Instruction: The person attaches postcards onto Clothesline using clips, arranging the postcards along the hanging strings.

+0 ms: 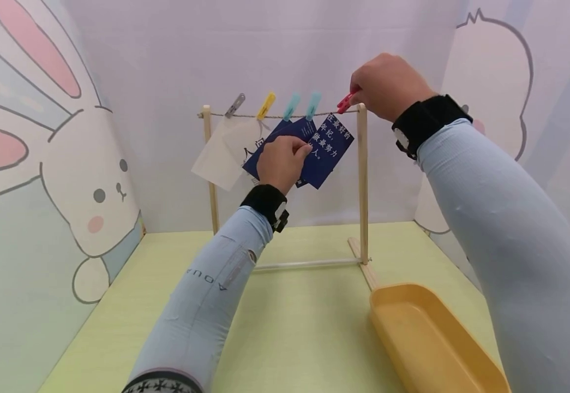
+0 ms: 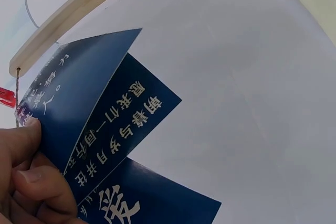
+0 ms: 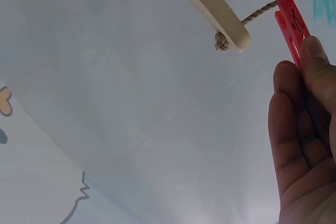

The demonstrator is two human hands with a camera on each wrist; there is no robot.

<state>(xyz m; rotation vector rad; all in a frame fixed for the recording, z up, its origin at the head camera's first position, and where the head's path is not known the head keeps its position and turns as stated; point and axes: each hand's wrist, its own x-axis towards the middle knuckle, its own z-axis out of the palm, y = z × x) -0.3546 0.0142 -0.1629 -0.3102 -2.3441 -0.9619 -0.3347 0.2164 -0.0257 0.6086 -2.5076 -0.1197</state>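
Observation:
My left hand (image 1: 281,164) pinches a dark blue card (image 1: 329,150) with white characters by its left edge, its top corner up near the rope (image 3: 262,13). My right hand (image 1: 390,84) pinches a red clothespin (image 3: 292,30) between thumb and fingers, its tip at the rope beside the right post. Whether that clothespin grips the card cannot be told. Behind the left hand, other dark blue cards (image 1: 304,129) hang under two light blue clothespins (image 1: 292,106). Farther left are a yellow clothespin (image 1: 267,106), a grey clothespin (image 1: 235,105) and pale cards (image 1: 218,155).
The rope spans a wooden frame, whose right post (image 1: 363,191) stands close to the right hand. A yellow tray (image 1: 427,338) sits at the table's front right. Cartoon-printed walls (image 1: 108,180) enclose the pale green table (image 1: 285,322).

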